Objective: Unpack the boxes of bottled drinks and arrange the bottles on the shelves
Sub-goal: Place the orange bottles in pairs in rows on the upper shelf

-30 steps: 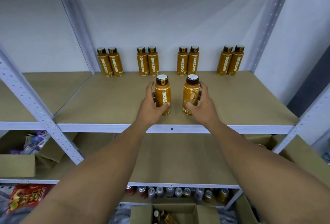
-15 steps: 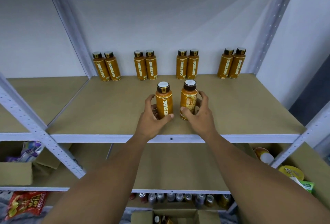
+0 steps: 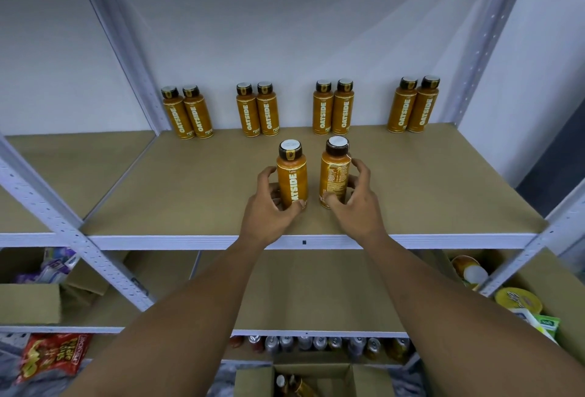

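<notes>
Head view: left hand [image 3: 269, 211] grips the left bottle [image 3: 292, 171], right hand [image 3: 356, 206] grips the right bottle [image 3: 335, 171]; both stand upright, just apart, on the shelf [image 3: 443, 194]. Four bottle pairs [image 3: 323, 110] line the back; a box [image 3: 370, 379] below seems to hold more.

Two orange bottles [image 3: 292, 175] stand upright on the shelf [image 3: 443, 190].

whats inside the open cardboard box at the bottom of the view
Two orange bottle tops show in the open brown cardboard box, near its left wall. The picture's edge hides the rest.
</notes>
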A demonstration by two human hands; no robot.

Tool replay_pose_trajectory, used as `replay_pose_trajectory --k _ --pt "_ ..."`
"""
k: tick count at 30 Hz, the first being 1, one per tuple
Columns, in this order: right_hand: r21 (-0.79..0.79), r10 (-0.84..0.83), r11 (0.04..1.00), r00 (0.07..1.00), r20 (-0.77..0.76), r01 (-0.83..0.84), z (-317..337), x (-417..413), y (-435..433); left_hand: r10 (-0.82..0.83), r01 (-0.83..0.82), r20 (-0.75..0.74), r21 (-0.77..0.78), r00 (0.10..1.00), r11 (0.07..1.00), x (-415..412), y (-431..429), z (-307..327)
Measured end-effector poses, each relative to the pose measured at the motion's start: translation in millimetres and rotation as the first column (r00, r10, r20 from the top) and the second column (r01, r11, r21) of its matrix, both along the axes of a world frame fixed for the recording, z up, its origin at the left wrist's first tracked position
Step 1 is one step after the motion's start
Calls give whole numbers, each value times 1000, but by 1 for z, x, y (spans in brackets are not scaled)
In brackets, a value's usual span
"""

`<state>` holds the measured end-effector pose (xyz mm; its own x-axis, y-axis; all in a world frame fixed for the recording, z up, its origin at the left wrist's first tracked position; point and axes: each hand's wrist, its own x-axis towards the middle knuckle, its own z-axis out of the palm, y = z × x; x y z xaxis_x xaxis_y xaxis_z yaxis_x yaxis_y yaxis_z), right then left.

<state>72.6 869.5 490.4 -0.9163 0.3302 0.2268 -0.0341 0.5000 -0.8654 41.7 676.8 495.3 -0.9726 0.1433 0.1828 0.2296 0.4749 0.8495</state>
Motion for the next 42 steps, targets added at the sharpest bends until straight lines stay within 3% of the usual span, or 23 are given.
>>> replay_pose_trajectory --k 12,42 --pt "62 7 998 1000 23 -9 3 2 -4 -13 13 -5 -24 1000 1000 3 0 -1" --pt "33 40 999 998 44 -41 4 5 -3 -35 34 -14 -43 999 998 4 -3 -1"
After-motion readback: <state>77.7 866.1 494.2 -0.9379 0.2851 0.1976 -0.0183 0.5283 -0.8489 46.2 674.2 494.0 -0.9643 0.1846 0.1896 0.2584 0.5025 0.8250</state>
